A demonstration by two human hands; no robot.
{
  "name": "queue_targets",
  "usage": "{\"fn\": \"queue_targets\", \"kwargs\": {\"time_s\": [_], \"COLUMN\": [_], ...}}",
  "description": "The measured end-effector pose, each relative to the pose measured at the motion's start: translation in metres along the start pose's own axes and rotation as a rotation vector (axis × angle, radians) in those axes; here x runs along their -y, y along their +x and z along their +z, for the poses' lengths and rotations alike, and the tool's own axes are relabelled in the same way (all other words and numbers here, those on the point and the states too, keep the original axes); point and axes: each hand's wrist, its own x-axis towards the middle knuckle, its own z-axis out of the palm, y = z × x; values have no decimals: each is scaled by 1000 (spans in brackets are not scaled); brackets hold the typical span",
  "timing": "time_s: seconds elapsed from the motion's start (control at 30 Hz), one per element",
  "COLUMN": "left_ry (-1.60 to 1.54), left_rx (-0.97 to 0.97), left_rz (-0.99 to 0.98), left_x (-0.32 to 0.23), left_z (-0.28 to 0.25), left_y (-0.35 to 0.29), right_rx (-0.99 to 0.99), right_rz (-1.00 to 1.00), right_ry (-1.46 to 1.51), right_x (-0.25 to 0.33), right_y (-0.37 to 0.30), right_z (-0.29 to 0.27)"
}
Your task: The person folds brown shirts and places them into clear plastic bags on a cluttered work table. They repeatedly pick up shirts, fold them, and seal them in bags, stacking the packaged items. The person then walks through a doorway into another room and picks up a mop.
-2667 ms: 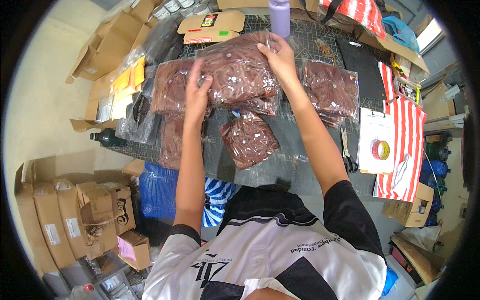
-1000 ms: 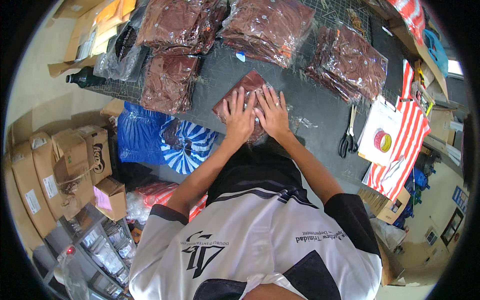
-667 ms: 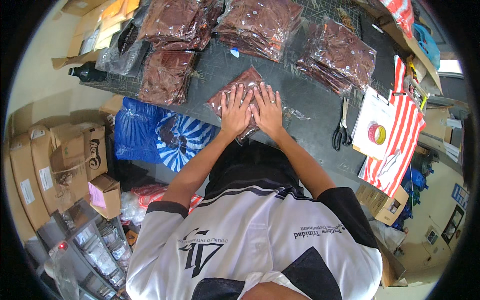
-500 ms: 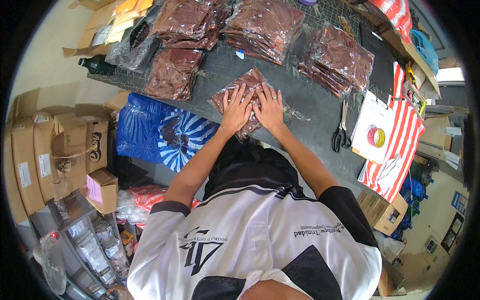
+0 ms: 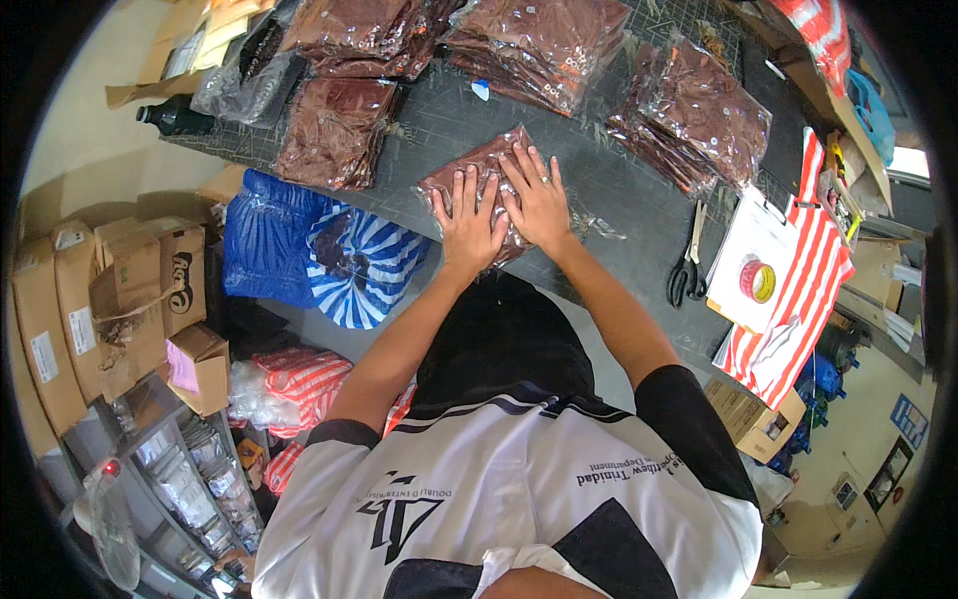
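A folded brown garment in a clear plastic bag (image 5: pixel 486 156) lies at the near edge of the dark table, under both my hands. My left hand (image 5: pixel 467 228) presses flat on its near left part, fingers spread. On the right part rests my right hand (image 5: pixel 539 203), fingers stretched toward the bag's far edge, a ring on one finger. The palms cover much of the bag's middle. Similar bagged brown garments stand in piles beyond it: a small pile (image 5: pixel 335 133) to the left, a taller pile (image 5: pixel 539 50) ahead and another pile (image 5: pixel 704 115) to the right.
Black-handled scissors (image 5: pixel 687 268) lie right of my hands, beside a clipboard with white paper (image 5: pixel 750 240) bearing a tape roll (image 5: pixel 757 282). Red-and-white striped plastic (image 5: pixel 788 324) lies beneath. A dark bottle (image 5: pixel 178 117) lies at the far left, blue bags (image 5: pixel 274 240) below the table edge.
My right hand has slid farther up and over the bag, and my left hand has come slightly lower with its fingers more spread. The whole view has shifted a little.
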Motion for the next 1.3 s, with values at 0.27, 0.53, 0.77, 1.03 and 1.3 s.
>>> {"fn": "queue_targets", "kwargs": {"time_s": [0.27, 0.53, 0.77, 1.03, 1.3], "left_ry": [-73, -288, -578, -1086, -1410], "left_rx": [6, -313, 221, 278, 178], "left_rz": [1, -213, -434, -95, 194], "left_x": [-4, 27, 87, -58, -207], "left_z": [-3, -41, 6, -126, -162], "left_y": [8, -8, -41, 81, 252], "right_rx": [36, -240, -73, -505, -977], "right_rz": [6, 427, 708, 619, 537], "right_ry": [15, 192, 592, 1115, 841], "right_x": [-2, -6, -9, -26, -108], "right_y": [3, -21, -42, -103, -30], "right_z": [-12, -31, -18, -192, -348]}}
